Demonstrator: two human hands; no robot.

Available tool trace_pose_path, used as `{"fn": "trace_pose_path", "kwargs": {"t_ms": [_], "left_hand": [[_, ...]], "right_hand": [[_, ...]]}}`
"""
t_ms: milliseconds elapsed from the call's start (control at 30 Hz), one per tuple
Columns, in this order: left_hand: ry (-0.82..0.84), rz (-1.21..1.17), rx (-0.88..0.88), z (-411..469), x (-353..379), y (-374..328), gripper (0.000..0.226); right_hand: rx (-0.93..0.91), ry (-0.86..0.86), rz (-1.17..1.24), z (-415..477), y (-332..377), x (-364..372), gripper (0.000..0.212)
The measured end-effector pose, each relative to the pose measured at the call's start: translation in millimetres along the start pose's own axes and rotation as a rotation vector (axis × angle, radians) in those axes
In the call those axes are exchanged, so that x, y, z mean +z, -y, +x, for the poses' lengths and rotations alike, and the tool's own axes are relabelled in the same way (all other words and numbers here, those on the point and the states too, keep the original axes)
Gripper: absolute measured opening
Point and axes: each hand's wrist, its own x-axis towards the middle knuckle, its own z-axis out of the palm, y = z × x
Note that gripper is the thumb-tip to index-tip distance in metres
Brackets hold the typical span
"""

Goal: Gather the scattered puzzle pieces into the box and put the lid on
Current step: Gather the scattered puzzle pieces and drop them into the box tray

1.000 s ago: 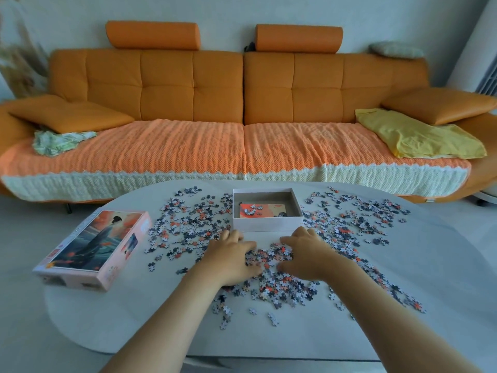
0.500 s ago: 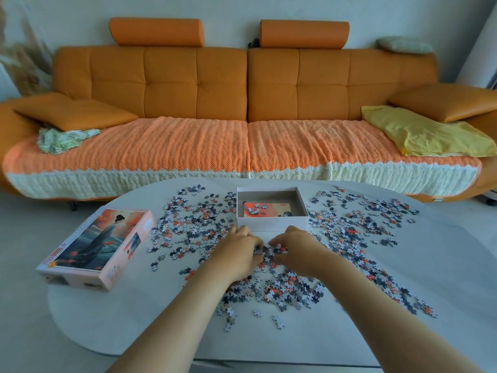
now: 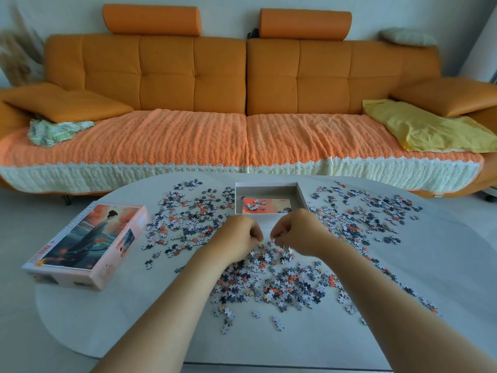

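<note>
Several puzzle pieces point(image 3: 271, 284) lie scattered over the white oval table point(image 3: 443, 286), thickest in front of my hands. The white open box point(image 3: 300, 195) stands at the table's far middle, with a picture card and a few pieces inside. My left hand point(image 3: 238, 238) and my right hand point(image 3: 297, 234) are raised just in front of the box's near wall, fingers curled around scooped puzzle pieces; a few pieces dangle below the right hand. The lid point(image 3: 88, 243), printed with a robed figure, lies at the table's left edge.
An orange sofa point(image 3: 242, 84) with a knitted cover runs behind the table. On it lie a yellow cloth point(image 3: 419, 127) at right and a green patterned cloth point(image 3: 53, 131) at left. Loose pieces point(image 3: 371, 211) spread to the right of the box.
Both hands drew together over the pile, closed on pieces and lifted off the table toward the box. The view has shifted slightly.
</note>
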Motion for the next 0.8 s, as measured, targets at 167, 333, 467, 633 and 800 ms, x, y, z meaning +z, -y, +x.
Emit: {"fn": "trace_pose_path", "kwargs": {"t_ms": [167, 333, 467, 633, 800], "left_hand": [[-0.138, -0.218, -0.046, 17.6, -18.1, -3.6, 0.012], [-0.417, -0.247, -0.07, 44.0, -19.6, -2.5, 0.014], [-0.349, -0.112, 0.014, 54.7, -5.8, 0.9, 0.02], [-0.265, -0.044, 0.155, 57.3, -1.0, 3.9, 0.026], [-0.406, 0.045, 0.285, 33.3, -2.1, -1.0, 0.017]], "right_hand": [[-0.036, -0.309, 0.236, 18.4, 4.0, -22.5, 0.013], [-0.063, -0.518, 0.261, 41.2, -1.0, -22.7, 0.018], [-0.054, -0.236, -0.023, 50.6, -8.2, -11.0, 0.025], [-0.123, -0.164, -0.155, 51.6, -9.9, -10.0, 0.033], [-0.26, -0.329, -0.103, 37.3, -9.0, -17.0, 0.033]]}}
